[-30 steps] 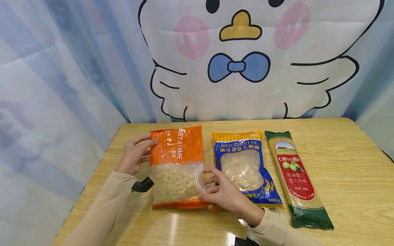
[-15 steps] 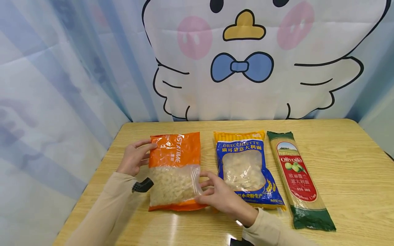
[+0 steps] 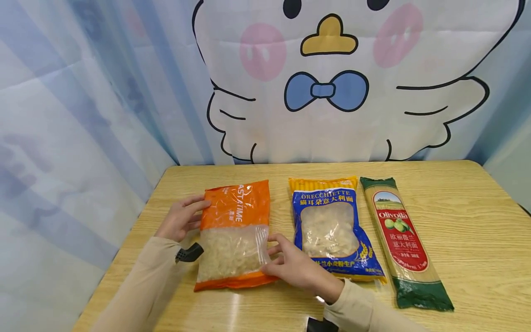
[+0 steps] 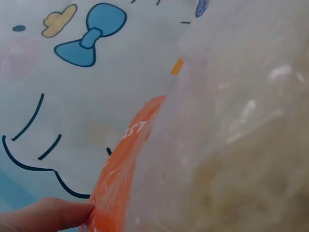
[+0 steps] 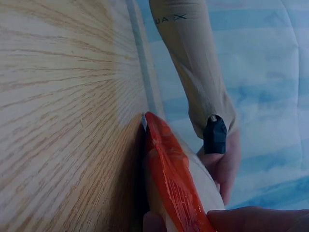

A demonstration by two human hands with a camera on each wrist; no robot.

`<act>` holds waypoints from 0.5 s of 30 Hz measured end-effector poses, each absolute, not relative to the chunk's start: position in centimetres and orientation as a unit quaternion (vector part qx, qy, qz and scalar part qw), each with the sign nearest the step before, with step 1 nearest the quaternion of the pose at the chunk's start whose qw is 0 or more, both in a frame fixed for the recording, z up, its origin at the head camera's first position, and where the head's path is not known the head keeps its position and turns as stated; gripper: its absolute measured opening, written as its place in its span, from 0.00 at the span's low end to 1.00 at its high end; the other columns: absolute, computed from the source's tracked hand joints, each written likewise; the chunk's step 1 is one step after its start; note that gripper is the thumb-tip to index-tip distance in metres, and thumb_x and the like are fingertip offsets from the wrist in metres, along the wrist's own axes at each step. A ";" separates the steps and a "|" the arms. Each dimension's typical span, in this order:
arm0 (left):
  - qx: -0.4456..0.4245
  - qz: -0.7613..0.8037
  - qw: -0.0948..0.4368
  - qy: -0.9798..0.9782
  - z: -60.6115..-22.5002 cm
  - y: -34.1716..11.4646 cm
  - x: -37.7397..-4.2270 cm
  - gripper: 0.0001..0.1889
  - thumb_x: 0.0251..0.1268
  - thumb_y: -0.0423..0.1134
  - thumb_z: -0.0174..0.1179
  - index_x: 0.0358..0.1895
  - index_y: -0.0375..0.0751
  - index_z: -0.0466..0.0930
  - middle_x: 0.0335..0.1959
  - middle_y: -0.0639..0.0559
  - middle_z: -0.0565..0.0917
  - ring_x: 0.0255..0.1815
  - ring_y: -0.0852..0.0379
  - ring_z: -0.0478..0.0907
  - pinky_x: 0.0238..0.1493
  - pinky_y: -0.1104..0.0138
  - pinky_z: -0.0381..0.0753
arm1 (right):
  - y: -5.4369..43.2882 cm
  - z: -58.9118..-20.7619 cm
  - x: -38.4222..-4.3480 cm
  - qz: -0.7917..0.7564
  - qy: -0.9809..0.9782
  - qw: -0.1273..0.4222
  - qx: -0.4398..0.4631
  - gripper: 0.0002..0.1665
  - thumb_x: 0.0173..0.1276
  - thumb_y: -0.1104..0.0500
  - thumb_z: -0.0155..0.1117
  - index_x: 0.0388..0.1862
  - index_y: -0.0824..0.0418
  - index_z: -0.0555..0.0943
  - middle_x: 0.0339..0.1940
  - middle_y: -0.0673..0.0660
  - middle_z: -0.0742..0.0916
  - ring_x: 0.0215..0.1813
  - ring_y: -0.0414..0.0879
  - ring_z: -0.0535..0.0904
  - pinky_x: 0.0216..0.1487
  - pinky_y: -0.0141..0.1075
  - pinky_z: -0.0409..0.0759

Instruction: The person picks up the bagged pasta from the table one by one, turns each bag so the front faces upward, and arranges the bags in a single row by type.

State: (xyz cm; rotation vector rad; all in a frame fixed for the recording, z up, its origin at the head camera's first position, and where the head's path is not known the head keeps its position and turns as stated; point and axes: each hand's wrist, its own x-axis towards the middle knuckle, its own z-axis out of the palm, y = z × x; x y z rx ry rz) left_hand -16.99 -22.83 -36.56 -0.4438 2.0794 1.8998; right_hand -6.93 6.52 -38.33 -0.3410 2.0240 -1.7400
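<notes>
An orange and clear bag of pasta is held between both hands at the left of the table, its printed top facing away from the person. My left hand grips its upper left edge; in the left wrist view a digit presses against the orange film. My right hand pinches the lower right edge, and its remaining fingers reach along the bag's side. From the right wrist, the orange bottom seam shows between thumb and finger, close over the wood.
A blue and yellow orecchiette bag lies just right of the held bag, partly behind the right hand. Beyond it lies a long green-ended spaghetti pack. A curtain with a cartoon figure hangs behind the table.
The pasta bag has shifted left and toward the person, its bottom edge swinging slightly left. Both hands have moved with it, and the gap to the blue bag has widened.
</notes>
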 end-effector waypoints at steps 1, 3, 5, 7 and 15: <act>-0.151 0.655 0.147 0.725 -36.7 -22.8 -17.0 0.35 0.69 0.45 0.63 0.76 0.42 0.61 0.50 0.49 0.84 0.38 0.62 0.86 0.43 0.68 0.86 | 6.6 -38.3 -6.9 -0.621 0.741 0.220 -0.127 0.37 0.62 0.68 0.69 0.67 0.69 0.64 0.53 0.66 0.80 0.46 0.52 0.85 0.42 0.38 0.83; -0.149 0.648 0.148 0.732 -36.8 -22.9 -17.0 0.35 0.69 0.46 0.63 0.76 0.42 0.61 0.55 0.46 0.82 0.39 0.63 0.86 0.44 0.68 0.86 | 6.8 -38.2 -7.0 -0.603 0.757 0.213 -0.135 0.37 0.62 0.66 0.70 0.67 0.68 0.64 0.54 0.66 0.80 0.47 0.53 0.85 0.43 0.38 0.83; -0.146 0.640 0.147 0.740 -36.9 -22.9 -17.0 0.35 0.69 0.46 0.62 0.76 0.41 0.61 0.58 0.45 0.81 0.39 0.64 0.85 0.43 0.69 0.86 | 7.0 -38.0 -7.1 -0.586 0.770 0.206 -0.144 0.38 0.63 0.64 0.71 0.67 0.68 0.64 0.56 0.66 0.80 0.50 0.54 0.84 0.46 0.40 0.83; -0.142 0.635 0.146 0.745 -36.9 -22.9 -17.0 0.36 0.70 0.46 0.62 0.76 0.40 0.60 0.59 0.44 0.81 0.39 0.65 0.85 0.43 0.70 0.85 | 7.2 -37.8 -7.1 -0.574 0.778 0.200 -0.159 0.37 0.63 0.63 0.71 0.67 0.69 0.64 0.57 0.67 0.79 0.52 0.56 0.83 0.49 0.43 0.83; -0.124 0.622 0.131 0.762 -36.7 -22.8 -16.3 0.33 0.71 0.44 0.61 0.75 0.38 0.61 0.64 0.37 0.76 0.43 0.66 0.83 0.47 0.68 0.85 | 8.1 -37.2 -7.7 -0.543 0.791 0.205 -0.192 0.35 0.66 0.61 0.68 0.67 0.70 0.65 0.61 0.68 0.77 0.58 0.61 0.80 0.57 0.48 0.82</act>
